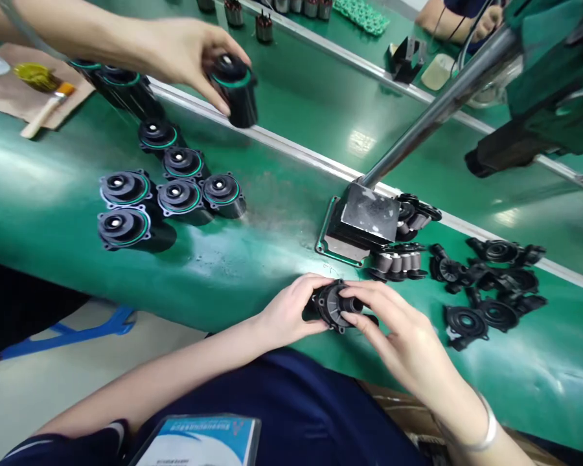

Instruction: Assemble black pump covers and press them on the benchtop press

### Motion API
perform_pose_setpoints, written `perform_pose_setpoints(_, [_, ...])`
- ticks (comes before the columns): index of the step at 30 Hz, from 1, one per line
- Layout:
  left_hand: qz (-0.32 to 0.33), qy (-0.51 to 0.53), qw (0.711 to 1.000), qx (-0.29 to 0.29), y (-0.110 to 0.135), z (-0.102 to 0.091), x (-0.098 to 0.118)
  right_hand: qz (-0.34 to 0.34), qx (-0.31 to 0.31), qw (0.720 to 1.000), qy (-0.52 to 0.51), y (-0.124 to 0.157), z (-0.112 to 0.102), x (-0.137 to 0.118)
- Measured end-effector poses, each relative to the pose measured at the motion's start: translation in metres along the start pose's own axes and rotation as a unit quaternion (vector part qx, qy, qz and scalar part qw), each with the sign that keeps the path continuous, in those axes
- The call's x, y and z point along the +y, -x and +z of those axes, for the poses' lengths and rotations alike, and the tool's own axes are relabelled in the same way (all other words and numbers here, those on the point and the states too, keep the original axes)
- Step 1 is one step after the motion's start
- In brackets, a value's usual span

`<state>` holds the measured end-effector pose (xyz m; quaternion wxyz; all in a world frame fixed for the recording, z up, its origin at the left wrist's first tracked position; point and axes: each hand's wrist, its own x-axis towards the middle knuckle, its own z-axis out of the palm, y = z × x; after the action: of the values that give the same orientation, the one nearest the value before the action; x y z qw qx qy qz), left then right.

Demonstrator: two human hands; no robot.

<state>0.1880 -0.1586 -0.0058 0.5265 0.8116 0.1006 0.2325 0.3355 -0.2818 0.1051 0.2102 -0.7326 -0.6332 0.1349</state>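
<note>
Gripping the black housing [311, 309] in my left hand [290, 312], with my right hand [402, 325] clasped around the ribbed cover [333, 304] at its end, near the front edge of the green bench [252, 259], I could skew the cover if I press unevenly.

A single camera on the person's head faces forward and down, near the left hand [291, 309] and right hand [402, 327], the tabletop [252, 262] slanting across its view.

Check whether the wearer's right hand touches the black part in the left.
Touching: the head view shows the right hand pinching the black part between thumb and fingers.
</note>
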Motion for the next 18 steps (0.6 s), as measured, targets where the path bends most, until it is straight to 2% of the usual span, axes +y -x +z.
perform_pose_setpoints(3, [-0.008,-0.012,1.0,-0.007,0.001,0.0,-0.001,0.012,-0.001,1.0,0.019,-0.003,0.006,-0.003])
perform_pose_setpoints(9, [-0.001,-0.01,1.0,-0.009,0.0,-0.001,0.0,0.04,0.072,0.996,0.018,0.002,0.019,-0.007])
perform_pose_setpoints(18, [0.011,-0.023,1.0,-0.018,0.002,-0.001,-0.001,0.06,0.091,0.992,0.062,0.009,0.026,-0.02])
